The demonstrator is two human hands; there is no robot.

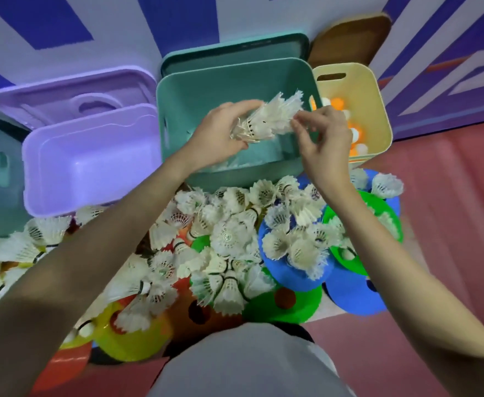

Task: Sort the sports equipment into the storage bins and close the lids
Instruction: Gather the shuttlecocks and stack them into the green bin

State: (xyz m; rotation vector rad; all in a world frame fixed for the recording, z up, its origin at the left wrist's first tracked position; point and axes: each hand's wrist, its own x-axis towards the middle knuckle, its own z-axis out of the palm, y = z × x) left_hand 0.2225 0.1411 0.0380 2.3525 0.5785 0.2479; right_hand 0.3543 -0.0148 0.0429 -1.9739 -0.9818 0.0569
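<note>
Head view is showing, nearest the person, a heap of loose shuttlecocks (226, 242) lying over coloured flat discs (286, 305) on the red floor. These are looking very light, with brittle feather skirts that would crush under a squeeze, so the firmer cork end or a nested stack's side seems the safer hold. Farther out, the left hand (218, 133) is curling its fingers and thumb around a nested stack of shuttlecocks (266, 118), gripping its lower part above the open teal bin (235, 78). The right hand (321, 138) is pinching the stack's feather tips with thumb and forefinger. Beyond sit a purple bin (92, 156) and a cream bin (361, 81) holding small balls.
</note>
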